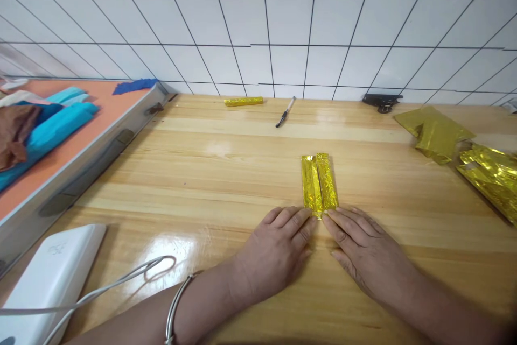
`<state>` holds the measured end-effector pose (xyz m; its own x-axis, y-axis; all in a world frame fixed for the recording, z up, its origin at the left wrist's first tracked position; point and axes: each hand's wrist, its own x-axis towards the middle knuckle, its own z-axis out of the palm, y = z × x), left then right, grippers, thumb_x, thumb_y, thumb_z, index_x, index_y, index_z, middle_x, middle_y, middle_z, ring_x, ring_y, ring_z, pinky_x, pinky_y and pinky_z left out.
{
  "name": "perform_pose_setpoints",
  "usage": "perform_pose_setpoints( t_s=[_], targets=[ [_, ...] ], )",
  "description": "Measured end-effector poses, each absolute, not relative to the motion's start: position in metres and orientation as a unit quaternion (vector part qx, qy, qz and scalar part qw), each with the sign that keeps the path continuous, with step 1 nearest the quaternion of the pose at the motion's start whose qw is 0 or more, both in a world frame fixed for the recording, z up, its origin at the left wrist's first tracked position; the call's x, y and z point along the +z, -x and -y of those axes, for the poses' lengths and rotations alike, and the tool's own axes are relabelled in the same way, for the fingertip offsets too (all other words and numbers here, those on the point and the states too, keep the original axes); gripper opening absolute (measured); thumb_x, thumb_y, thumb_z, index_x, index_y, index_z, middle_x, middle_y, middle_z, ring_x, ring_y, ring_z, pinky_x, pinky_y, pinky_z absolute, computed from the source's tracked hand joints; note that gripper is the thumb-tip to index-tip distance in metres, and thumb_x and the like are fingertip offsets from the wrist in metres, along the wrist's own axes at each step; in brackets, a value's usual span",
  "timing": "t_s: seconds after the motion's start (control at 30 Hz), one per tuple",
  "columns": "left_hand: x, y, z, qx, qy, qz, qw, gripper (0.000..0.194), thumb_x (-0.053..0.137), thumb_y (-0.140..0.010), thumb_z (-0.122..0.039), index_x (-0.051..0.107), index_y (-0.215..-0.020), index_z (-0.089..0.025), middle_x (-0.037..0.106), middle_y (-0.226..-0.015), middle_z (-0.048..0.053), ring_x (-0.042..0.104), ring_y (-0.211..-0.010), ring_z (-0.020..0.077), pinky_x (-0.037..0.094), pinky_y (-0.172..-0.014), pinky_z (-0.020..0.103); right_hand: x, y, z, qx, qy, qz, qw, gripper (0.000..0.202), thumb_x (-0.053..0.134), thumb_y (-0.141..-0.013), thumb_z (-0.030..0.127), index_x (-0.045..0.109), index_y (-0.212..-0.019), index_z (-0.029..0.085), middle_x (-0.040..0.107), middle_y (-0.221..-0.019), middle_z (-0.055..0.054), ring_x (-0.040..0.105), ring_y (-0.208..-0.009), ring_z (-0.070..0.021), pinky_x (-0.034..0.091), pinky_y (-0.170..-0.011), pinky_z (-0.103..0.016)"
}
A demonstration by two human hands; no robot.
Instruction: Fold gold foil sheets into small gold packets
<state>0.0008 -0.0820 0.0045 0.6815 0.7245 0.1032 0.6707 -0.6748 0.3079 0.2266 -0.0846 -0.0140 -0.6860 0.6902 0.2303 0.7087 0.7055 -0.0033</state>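
Observation:
A strip of gold foil paper (pixel 313 178), folded lengthwise into two side-by-side panels with a narrow gap between them, lies on the wooden table. My left hand (pixel 278 243) has its fingers closed together on the near left corner of the foil. On the near right corner, the fingers of my right hand (pixel 365 251) are pressed together in the same way, with the thumb lower down. A small folded lip of foil shows between the two hands. Fingertips partly cover the near edge.
Near the tiled wall lie a rolled gold foil piece (pixel 243 101), a pen (pixel 286 112) and a black clip (pixel 382 101). Gold foil pieces (pixel 434 132) sit at right. At left are a white power bank (pixel 52 275) with a cable (pixel 117 280) and an orange-lined tray (pixel 109 113) with coloured paper.

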Motion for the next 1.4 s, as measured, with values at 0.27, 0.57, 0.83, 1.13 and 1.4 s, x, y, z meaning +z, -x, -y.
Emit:
perform_pose_setpoints(
  t_s=[0.27, 0.57, 0.83, 1.13, 1.4],
  targets=[
    [-0.001, 0.018, 0.056, 0.213, -0.855, -0.384, 0.276, 0.042, 0.042, -0.080, -0.003, 0.044, -0.120, -0.018, 0.059, -0.111, 0.006, 0.051, -0.101, 0.0180, 0.040, -0.092, 0.035, -0.014, -0.227, 0.085, -0.029, 0.381, 0.918, 0.107, 0.042, 0.047, -0.089, 0.026, 0.051, -0.127, 0.010, 0.056, -0.127, -0.010, 0.047, -0.117, -0.0248, 0.037, -0.103, -0.045],
    [0.002, 0.021, 0.049, 0.153, -0.901, -0.347, 0.211, 0.039, 0.041, -0.086, -0.007, 0.047, -0.122, -0.020, 0.059, -0.117, 0.005, 0.049, -0.110, 0.0168, 0.033, -0.098, 0.036, -0.011, -0.227, 0.084, -0.022, 0.377, 0.920, 0.107, 0.040, 0.050, -0.087, 0.026, 0.053, -0.126, 0.016, 0.055, -0.127, -0.010, 0.046, -0.118, -0.0251, 0.037, -0.103, -0.047],
    [0.006, 0.018, 0.059, 0.095, -0.940, -0.320, 0.075, 0.033, 0.039, -0.094, -0.023, 0.050, -0.125, -0.023, 0.052, -0.130, 0.004, 0.045, -0.116, 0.0187, 0.026, -0.104, 0.042, -0.012, -0.227, 0.084, -0.018, 0.380, 0.919, 0.103, 0.040, 0.051, -0.087, 0.026, 0.054, -0.125, 0.016, 0.055, -0.127, -0.010, 0.046, -0.118, -0.0255, 0.036, -0.104, -0.047],
    [0.008, 0.007, 0.069, 0.060, -0.938, -0.339, 0.040, 0.026, 0.043, -0.092, -0.019, 0.055, -0.115, -0.016, 0.054, -0.124, 0.007, 0.047, -0.109, 0.0199, 0.033, -0.096, 0.038, -0.007, -0.225, 0.084, -0.012, 0.382, 0.917, 0.117, 0.039, 0.052, -0.087, 0.027, 0.055, -0.124, 0.016, 0.057, -0.124, -0.010, 0.047, -0.116, -0.0244, 0.038, -0.102, -0.046],
    [0.007, 0.002, 0.080, 0.081, -0.930, -0.357, 0.020, 0.033, 0.043, -0.091, -0.019, 0.050, -0.123, -0.015, 0.054, -0.126, 0.009, 0.047, -0.113, 0.0208, 0.033, -0.099, 0.039, -0.002, -0.227, 0.086, 0.002, 0.387, 0.916, 0.110, 0.040, 0.051, -0.087, 0.026, 0.053, -0.126, 0.018, 0.057, -0.124, -0.010, 0.048, -0.116, -0.0238, 0.041, -0.100, -0.046]
  ],
)
